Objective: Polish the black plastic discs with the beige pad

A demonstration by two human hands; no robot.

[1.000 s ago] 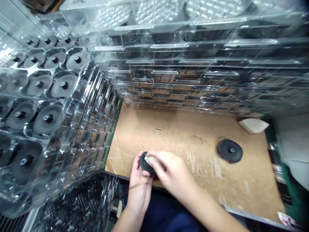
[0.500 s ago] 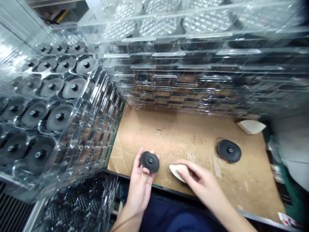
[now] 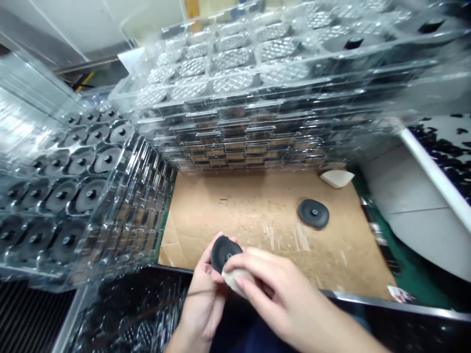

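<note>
Left hand (image 3: 206, 283) pinches the black disc (image 3: 222, 251) by its rim, presumably baring its face to the pale pad (image 3: 233, 281) (right hand (image 3: 274, 283) pinching it).

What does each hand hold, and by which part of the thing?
The left hand holds a black oval disc by its rim. The right hand pinches a whitish pad; its exact grip point is partly hidden.
</note>
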